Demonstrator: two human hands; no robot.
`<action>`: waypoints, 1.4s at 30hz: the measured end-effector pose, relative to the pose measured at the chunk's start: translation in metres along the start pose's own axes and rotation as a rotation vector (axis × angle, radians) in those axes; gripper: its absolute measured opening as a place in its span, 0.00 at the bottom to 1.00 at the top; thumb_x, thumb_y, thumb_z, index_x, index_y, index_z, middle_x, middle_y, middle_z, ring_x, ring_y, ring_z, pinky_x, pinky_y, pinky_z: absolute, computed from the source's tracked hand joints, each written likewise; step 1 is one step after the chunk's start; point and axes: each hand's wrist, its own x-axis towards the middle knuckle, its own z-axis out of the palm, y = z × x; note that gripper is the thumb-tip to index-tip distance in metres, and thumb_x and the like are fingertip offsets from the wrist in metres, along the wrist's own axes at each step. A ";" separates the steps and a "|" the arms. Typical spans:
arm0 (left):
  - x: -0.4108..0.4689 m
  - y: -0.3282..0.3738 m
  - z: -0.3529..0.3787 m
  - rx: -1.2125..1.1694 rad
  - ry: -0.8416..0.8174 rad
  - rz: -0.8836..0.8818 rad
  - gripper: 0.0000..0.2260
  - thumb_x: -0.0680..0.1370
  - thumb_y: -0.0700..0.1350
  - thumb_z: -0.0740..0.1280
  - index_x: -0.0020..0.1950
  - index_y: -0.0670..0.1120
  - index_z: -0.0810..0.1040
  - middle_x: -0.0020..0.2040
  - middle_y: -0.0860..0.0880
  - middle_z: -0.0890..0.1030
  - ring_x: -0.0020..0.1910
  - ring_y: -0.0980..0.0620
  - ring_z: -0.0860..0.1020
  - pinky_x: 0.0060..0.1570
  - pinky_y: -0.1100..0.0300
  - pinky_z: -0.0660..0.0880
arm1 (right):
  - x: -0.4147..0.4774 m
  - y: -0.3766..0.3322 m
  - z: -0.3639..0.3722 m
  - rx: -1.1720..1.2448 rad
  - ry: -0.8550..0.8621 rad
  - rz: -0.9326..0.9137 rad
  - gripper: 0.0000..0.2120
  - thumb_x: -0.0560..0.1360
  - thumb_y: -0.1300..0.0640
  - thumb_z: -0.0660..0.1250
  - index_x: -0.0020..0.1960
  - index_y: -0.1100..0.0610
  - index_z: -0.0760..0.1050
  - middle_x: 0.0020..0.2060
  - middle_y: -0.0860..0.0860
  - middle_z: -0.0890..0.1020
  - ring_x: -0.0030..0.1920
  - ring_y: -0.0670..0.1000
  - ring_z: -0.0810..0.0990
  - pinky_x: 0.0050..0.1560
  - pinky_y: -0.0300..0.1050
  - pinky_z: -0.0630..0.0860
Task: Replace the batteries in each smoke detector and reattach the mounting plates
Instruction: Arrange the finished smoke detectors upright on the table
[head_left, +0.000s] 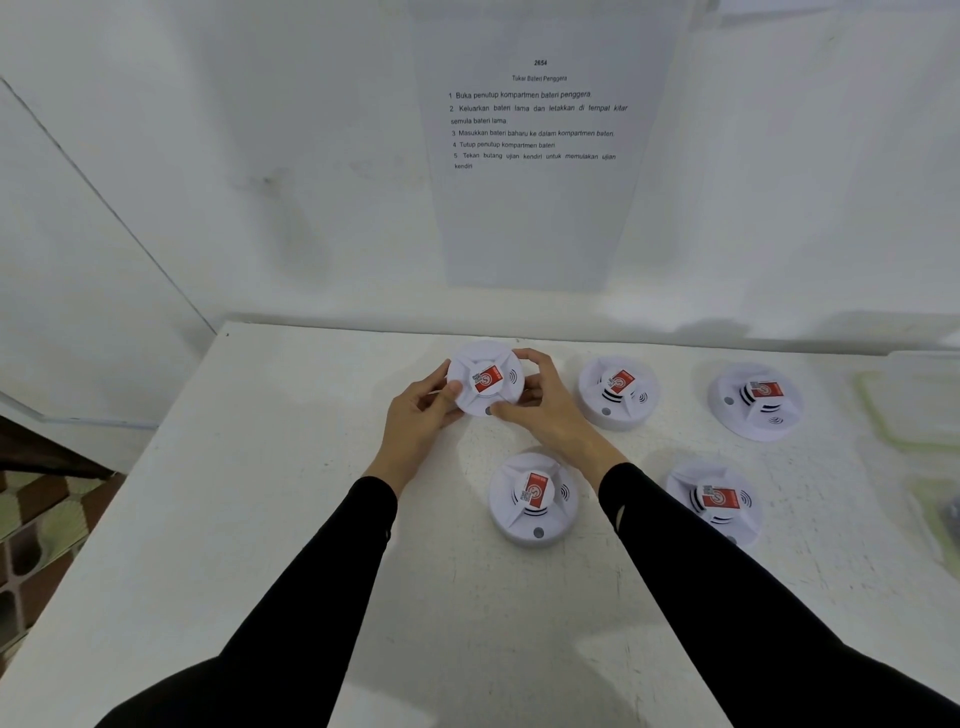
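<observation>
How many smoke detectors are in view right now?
5. The held detector, gripped by left hand and right hand, at back left; the back-middle detector and back-right detector beside it; the front-left detector and front-right detector nearer. More may lie beyond the right edge.

The white desk (311, 519), its top scuffed and speckled, carries four round white smoke detectors, each lying with a red label up: the near-middle detector (534, 499), the near-right detector (714, 501), the far-middle detector (618, 392) and the far-right detector (756, 400), all apart from one another. At the right edge lie an upper clear container (878, 410) with a greenish rim and a lower clear container (935, 519), both cut off by the frame
</observation>
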 end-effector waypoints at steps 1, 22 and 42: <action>0.000 0.000 0.000 0.002 -0.001 0.000 0.17 0.81 0.45 0.68 0.70 0.47 0.76 0.59 0.49 0.84 0.58 0.54 0.83 0.55 0.60 0.80 | 0.000 0.000 0.000 -0.002 -0.001 0.001 0.32 0.69 0.61 0.76 0.65 0.44 0.64 0.53 0.54 0.78 0.53 0.53 0.81 0.54 0.46 0.80; 0.001 -0.001 -0.001 0.037 -0.002 -0.006 0.19 0.80 0.47 0.69 0.71 0.46 0.76 0.60 0.48 0.84 0.58 0.53 0.82 0.58 0.57 0.80 | -0.001 -0.005 0.000 0.002 0.001 0.012 0.33 0.69 0.63 0.75 0.66 0.46 0.64 0.53 0.55 0.77 0.53 0.53 0.80 0.50 0.42 0.80; -0.002 0.004 0.002 0.032 0.005 0.005 0.17 0.80 0.45 0.68 0.70 0.47 0.77 0.58 0.53 0.84 0.56 0.56 0.83 0.53 0.62 0.80 | -0.001 -0.006 0.001 0.010 -0.003 0.007 0.33 0.69 0.63 0.75 0.66 0.46 0.64 0.53 0.55 0.77 0.52 0.52 0.81 0.49 0.41 0.80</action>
